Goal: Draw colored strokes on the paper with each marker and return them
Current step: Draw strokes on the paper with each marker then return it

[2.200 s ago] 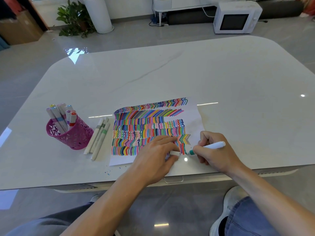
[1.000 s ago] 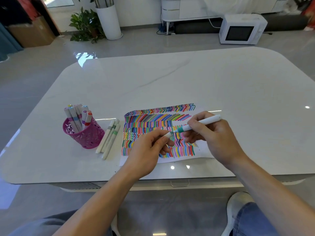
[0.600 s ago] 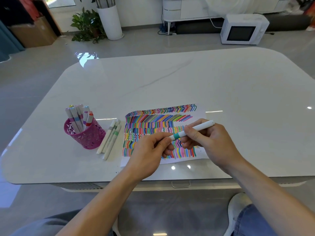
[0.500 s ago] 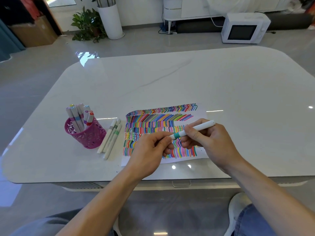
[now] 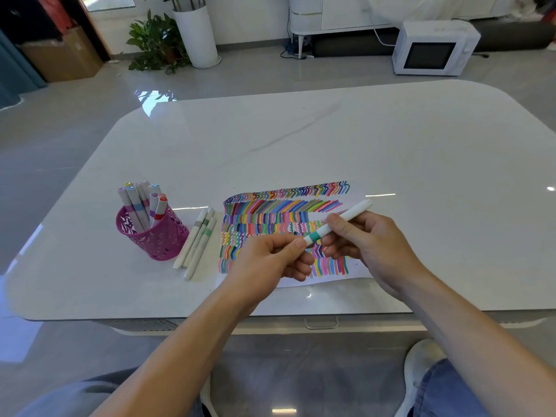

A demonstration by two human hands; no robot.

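With right hand (image 5: 370,245) wrapped round the teal marker (image 5: 352,213) and left hand (image 5: 267,260) pinching the cap (image 5: 308,239), press both together straight along the barrel, leaving no gap.

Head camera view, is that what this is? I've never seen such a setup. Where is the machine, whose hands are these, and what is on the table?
There is no machine here. A person wears one camera on the head, looking forward and down, so you see their own two bare hands. On the white table lies a sheet of paper filled with rows of colored strokes. To its left stands a pink mesh cup holding markers, and three loose markers lie between the cup and the paper. The right hand grips a white marker with a teal band above the paper. The left hand pinches its near end.
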